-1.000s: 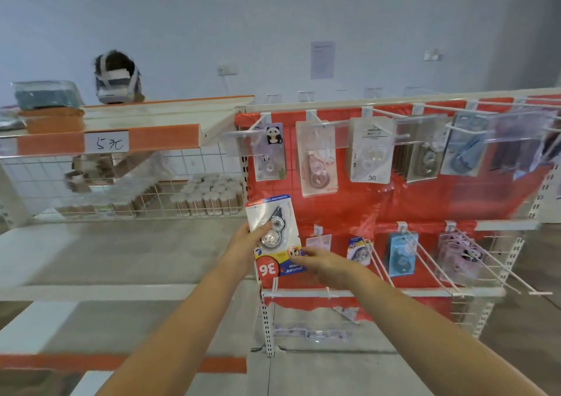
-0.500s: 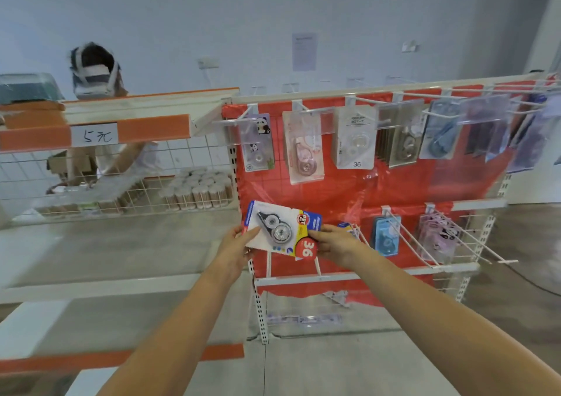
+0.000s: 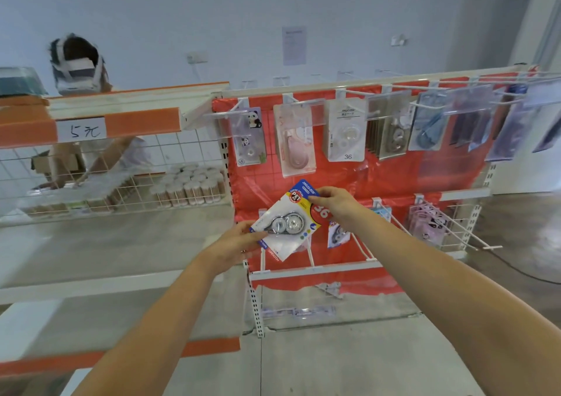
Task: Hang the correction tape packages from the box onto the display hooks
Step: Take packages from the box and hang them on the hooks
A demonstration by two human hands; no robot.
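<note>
Both hands hold one correction tape package [image 3: 287,221] in front of the red backing sheet [image 3: 394,180] of the display rack, between the upper and lower rows of hooks. The package is tilted, its blue header corner pointing up and to the right. The left hand [image 3: 239,240] grips the lower left edge, fingers curled under the card with the thumb on its face. The right hand [image 3: 337,204] pinches the upper right corner, fingers clamped on the header beside the red "36" sticker.

Just below and to the right of the package, a lower hook [image 3: 361,248] carries a similar small package [image 3: 337,234] (partly hidden behind the right wrist). The upper hooks [image 3: 358,93] hold other hanging packs, one of them marked "36" [image 3: 346,134].

To the left stands an orange-edged shelf [image 3: 91,127] with a handwritten price label [image 3: 82,130] and a wire basket [image 3: 121,189] of small cylindrical containers. Beyond it, another person [image 3: 79,67] bends over the shelving.
</note>
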